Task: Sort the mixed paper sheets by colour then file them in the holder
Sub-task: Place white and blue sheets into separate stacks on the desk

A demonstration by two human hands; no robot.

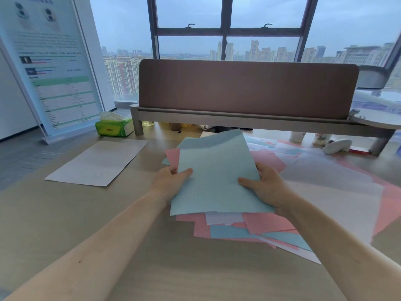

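We hold the blue sheet above the mixed pile at the middle of the bench. The left grip and right grip each pinch a side edge, thumb on top. We keep both pinches even and should lay it apart from the white sheet near the left edge.

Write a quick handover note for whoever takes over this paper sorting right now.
Left hand and right hand both grip the blue sheet, thumbs on top.
Below it lie mixed sheets, pink, white and blue; loose sheets spread to the right on the desk.
Done: white paper set apart at left.
Left: sort the rest by colour, then file; no holder in view.
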